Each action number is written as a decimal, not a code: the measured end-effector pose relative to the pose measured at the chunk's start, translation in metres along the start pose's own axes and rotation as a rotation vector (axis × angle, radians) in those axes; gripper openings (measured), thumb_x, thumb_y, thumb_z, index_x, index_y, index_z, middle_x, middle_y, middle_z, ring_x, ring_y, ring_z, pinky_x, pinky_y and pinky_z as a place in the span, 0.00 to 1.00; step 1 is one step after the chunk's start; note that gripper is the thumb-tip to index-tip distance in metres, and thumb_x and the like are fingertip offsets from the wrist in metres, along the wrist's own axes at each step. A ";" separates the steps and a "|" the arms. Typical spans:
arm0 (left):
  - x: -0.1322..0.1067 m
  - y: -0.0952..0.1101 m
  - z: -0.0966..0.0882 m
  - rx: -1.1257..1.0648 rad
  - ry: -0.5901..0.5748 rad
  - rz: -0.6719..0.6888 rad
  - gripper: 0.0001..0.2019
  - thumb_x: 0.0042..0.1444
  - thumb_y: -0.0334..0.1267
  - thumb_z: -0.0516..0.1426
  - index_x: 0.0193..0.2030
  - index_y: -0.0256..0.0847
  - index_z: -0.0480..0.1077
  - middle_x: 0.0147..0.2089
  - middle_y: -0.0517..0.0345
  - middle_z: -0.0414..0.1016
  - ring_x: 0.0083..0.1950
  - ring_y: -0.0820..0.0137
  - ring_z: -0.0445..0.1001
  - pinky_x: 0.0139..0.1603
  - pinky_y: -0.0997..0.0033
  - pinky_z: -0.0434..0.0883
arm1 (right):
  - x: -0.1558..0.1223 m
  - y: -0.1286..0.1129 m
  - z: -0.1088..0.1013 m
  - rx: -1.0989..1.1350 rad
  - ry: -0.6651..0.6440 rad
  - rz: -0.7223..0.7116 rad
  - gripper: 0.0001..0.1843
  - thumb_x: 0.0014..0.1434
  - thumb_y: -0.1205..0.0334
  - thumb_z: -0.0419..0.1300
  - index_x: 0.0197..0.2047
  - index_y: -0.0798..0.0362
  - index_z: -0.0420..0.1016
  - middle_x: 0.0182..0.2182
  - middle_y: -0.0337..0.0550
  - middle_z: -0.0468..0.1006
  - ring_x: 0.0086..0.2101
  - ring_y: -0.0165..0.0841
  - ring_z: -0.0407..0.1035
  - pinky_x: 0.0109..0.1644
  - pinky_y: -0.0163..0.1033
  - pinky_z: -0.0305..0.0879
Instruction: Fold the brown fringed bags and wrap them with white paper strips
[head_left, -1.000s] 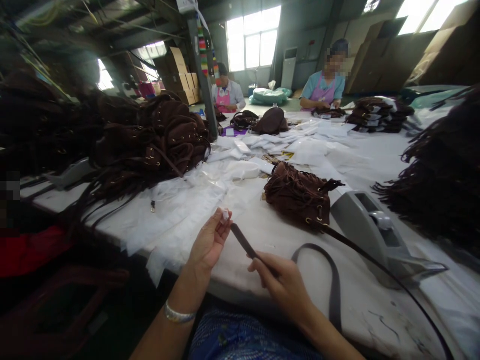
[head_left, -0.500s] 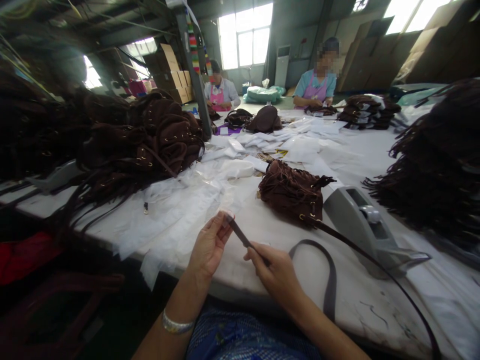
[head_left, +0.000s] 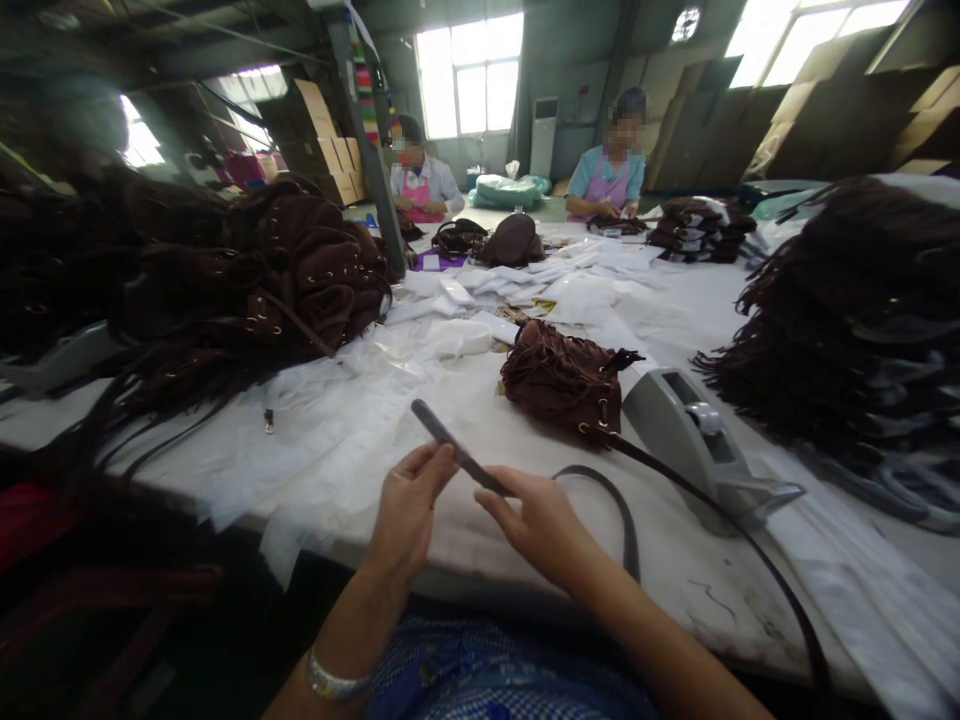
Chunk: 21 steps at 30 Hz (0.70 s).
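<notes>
A dark brown bag strap runs between my two hands, its rounded free end pointing up and left. My left hand pinches the strap a little below that end. Farther along it, my right hand is closed on the strap with thumb and fingers. The rest of the strap loops over the table to the right and hangs past the front edge. A brown fringed bag with gold eyelets lies on its side beyond my right hand, the strap attached to it.
A grey tape dispenser stands right of the bag. Brown bags are piled at left and fringed ones at right. Clear plastic bags cover the table's left front. Across the table, two people in pink aprons work.
My left hand has moved down along the strap from its tip, which now sticks out bare. The whitish piece at the tip is no longer seen. The view has turned slightly right.
</notes>
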<state>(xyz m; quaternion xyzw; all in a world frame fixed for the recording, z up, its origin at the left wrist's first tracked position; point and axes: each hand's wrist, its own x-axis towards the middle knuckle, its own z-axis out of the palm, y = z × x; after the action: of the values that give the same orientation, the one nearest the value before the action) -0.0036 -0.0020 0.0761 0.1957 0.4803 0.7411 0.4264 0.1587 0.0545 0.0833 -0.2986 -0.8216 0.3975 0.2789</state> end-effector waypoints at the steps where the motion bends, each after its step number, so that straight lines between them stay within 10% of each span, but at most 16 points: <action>1: 0.002 0.006 -0.003 -0.033 0.050 0.041 0.12 0.45 0.38 0.70 0.35 0.36 0.79 0.38 0.54 0.82 0.43 0.69 0.78 0.53 0.70 0.72 | -0.003 0.001 -0.002 -0.058 -0.002 -0.002 0.12 0.63 0.59 0.58 0.49 0.49 0.77 0.37 0.43 0.83 0.37 0.37 0.76 0.42 0.37 0.67; 8: -0.022 0.008 0.005 0.102 -0.061 0.015 0.11 0.50 0.41 0.68 0.37 0.36 0.79 0.37 0.54 0.81 0.43 0.67 0.77 0.50 0.71 0.71 | 0.001 -0.013 -0.009 0.052 -0.060 -0.040 0.34 0.65 0.63 0.54 0.71 0.47 0.49 0.28 0.34 0.80 0.25 0.30 0.72 0.38 0.35 0.67; 16: -0.044 0.012 -0.018 0.624 -0.078 0.083 0.11 0.56 0.46 0.62 0.33 0.41 0.80 0.31 0.54 0.80 0.36 0.63 0.77 0.42 0.70 0.72 | 0.005 -0.005 -0.023 0.094 -0.233 -0.019 0.11 0.65 0.62 0.55 0.36 0.52 0.78 0.27 0.38 0.80 0.24 0.28 0.72 0.33 0.31 0.64; 19: -0.037 0.043 -0.022 0.749 0.094 0.339 0.09 0.52 0.42 0.66 0.40 0.45 0.80 0.40 0.53 0.81 0.46 0.61 0.76 0.52 0.73 0.68 | 0.004 0.004 -0.030 -0.050 -0.282 -0.158 0.12 0.66 0.62 0.54 0.37 0.51 0.79 0.27 0.40 0.80 0.26 0.29 0.72 0.32 0.32 0.62; 21: -0.031 0.061 -0.012 0.838 -0.097 0.404 0.12 0.50 0.40 0.67 0.43 0.48 0.80 0.47 0.54 0.80 0.54 0.59 0.73 0.58 0.73 0.64 | 0.006 0.009 -0.034 -0.114 -0.344 -0.319 0.13 0.67 0.63 0.53 0.41 0.50 0.79 0.30 0.42 0.81 0.28 0.31 0.73 0.33 0.33 0.61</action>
<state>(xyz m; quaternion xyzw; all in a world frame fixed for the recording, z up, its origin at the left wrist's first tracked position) -0.0220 -0.0446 0.1274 0.4750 0.6700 0.5415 0.1797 0.1803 0.0797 0.0954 -0.1083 -0.9149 0.3462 0.1769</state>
